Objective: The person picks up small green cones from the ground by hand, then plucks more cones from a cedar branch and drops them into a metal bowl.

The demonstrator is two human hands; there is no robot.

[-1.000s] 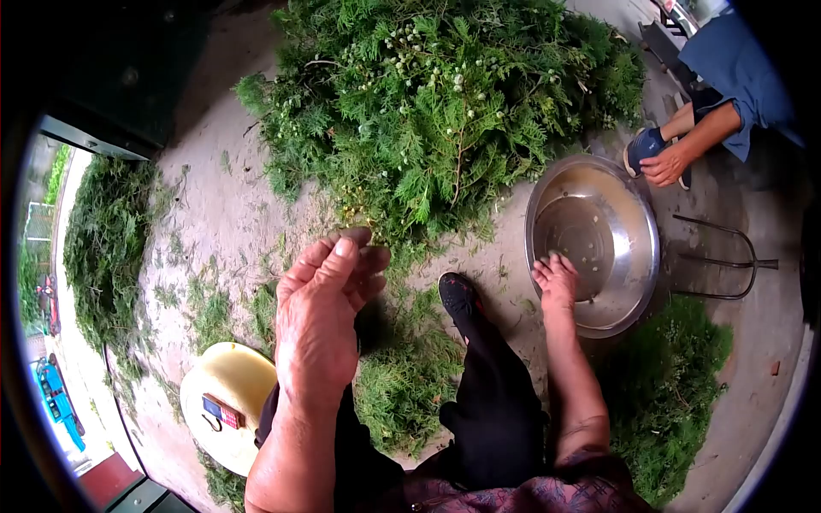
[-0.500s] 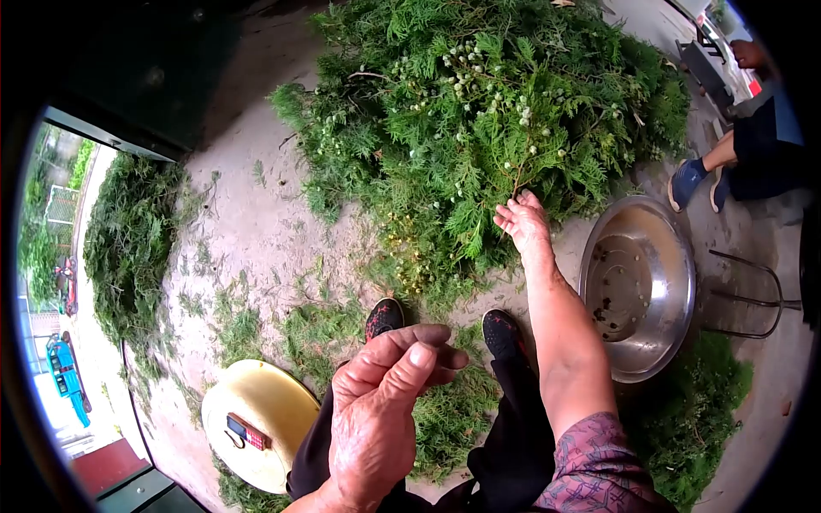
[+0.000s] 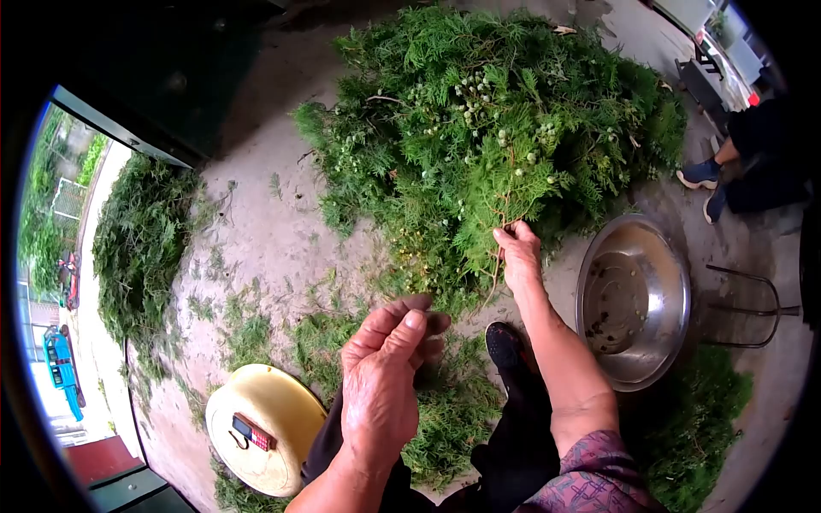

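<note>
A green, feathery conifer branch with a thin brown stem [image 3: 500, 198] is pinched between thumb and fingers of the right hand [image 3: 520, 252], its foliage lying against the large green heap of cone-bearing cuttings [image 3: 402, 128] just beyond. The left hand [image 3: 382, 363] hangs nearer the body, fingers curled towards the thumb — whether they press together, I cannot tell. Under both hands spreads a grey-brown concrete floor [image 3: 256, 265], dusty and strewn with green sprigs. Right of the right hand stands a wide, round, shiny metal basin [image 3: 667, 321] with small bits inside, then a dark metal three-pronged fork [image 3: 784, 311]. Left of the left hand, a red-and-black phone [image 3: 254, 432] lies on a pale yellow rounded seat-like object [image 3: 282, 402] — farther left, a second green heap [image 3: 141, 248] edges a bright opening.
</note>
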